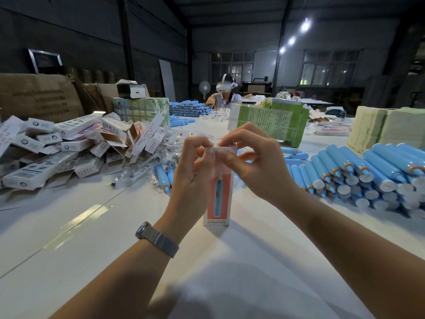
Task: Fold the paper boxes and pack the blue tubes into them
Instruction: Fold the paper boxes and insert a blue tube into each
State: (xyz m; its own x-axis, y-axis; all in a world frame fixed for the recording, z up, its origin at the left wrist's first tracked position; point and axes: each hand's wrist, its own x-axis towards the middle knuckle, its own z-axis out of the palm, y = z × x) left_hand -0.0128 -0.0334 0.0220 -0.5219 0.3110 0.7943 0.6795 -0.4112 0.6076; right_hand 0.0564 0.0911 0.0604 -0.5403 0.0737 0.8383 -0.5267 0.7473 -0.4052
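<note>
Box (218, 199) upright on table (69, 226), centre, between both hands; folded boxes pile (64, 143) left; tube stack (372, 173) right; leaflet bundle (276, 120) behind box; second person (224, 93) at far end.

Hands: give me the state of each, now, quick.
Left hand: fingers curled, pinching the top flap of the upright box.
Right hand: fingers curled, pinching the same flap from the other side.

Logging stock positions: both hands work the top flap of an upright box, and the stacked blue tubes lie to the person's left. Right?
Not quite. The head view shows the stacked blue tubes on the person's right. The rest holds: left hand and right hand pinch the top flap of the upright box.
</note>
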